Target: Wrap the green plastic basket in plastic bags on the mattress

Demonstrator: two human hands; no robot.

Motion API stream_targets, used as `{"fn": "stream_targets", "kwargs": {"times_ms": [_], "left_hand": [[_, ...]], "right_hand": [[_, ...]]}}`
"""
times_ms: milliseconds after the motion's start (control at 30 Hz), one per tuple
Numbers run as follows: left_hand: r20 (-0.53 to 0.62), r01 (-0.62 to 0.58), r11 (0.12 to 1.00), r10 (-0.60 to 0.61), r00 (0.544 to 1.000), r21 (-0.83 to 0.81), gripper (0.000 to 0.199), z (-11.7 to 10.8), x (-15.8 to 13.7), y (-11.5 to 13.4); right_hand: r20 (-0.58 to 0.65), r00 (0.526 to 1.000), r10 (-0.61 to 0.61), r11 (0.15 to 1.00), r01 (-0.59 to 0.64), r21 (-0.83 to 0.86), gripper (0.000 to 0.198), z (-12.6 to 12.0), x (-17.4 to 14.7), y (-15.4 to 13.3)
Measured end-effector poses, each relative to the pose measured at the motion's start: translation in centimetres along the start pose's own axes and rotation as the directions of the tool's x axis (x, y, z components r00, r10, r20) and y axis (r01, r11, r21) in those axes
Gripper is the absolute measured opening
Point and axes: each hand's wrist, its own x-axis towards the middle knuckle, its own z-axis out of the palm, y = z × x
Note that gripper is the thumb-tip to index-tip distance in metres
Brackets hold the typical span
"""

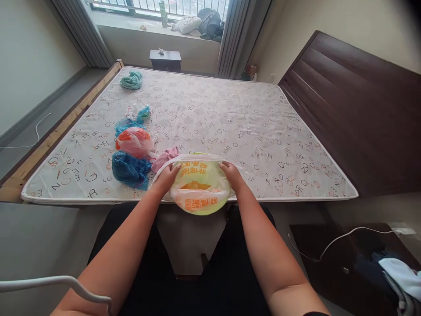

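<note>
Between my hands, at the near edge of the mattress, is a yellow-green plastic bag [197, 202] with orange printed characters and a whitish rim. My left hand [166, 177] grips the left side of its rim, with the thumb on top. On the right side of the rim, my right hand [233, 175] pinches the plastic in the same way. A pink cloth [164, 159] lies just beyond my left hand. Left of that sit a crumpled dark blue plastic bag [130, 169] and a translucent bag with something red-orange inside [134, 142].
The letter-print mattress [226, 118] fills the middle. Light blue plastic bags [128, 125] and a folded teal towel [131, 80] lie on its left. A dark headboard [355, 105] rises at right, a small nightstand [165, 56] beyond. A white cable [342, 239] crosses a dark surface lower right.
</note>
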Motion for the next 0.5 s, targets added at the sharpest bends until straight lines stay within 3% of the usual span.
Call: {"fn": "stream_targets", "kwargs": {"times_ms": [133,233,333,500], "left_hand": [[-0.089,0.124,0.971,-0.145,0.985,-0.205,0.033,0.8,0.0,-0.1],[0.065,0.255,0.887,-0.249,0.966,-0.386,0.029,1.0,-0.1,0.6],[0.231,0.363,0.798,-0.284,0.931,-0.482,0.030,0.7,-0.3,1.5],[0.322,0.423,0.767,-0.294,0.900,-0.482,0.034,0.4,-0.7,2.3]], "right_hand": [[0.064,0.996,0.054,0.984,-0.064,0.163,0.050,0.7,0.5,0.0],[0.190,0.975,0.111,0.968,-0.150,0.200,0.068,0.7,0.5,-0.2],[0.207,0.964,0.165,0.969,-0.197,0.146,0.086,0.6,0.5,0.0],[0.258,0.956,0.139,0.948,-0.204,0.246,0.085,0.6,0.5,0.7]]}}
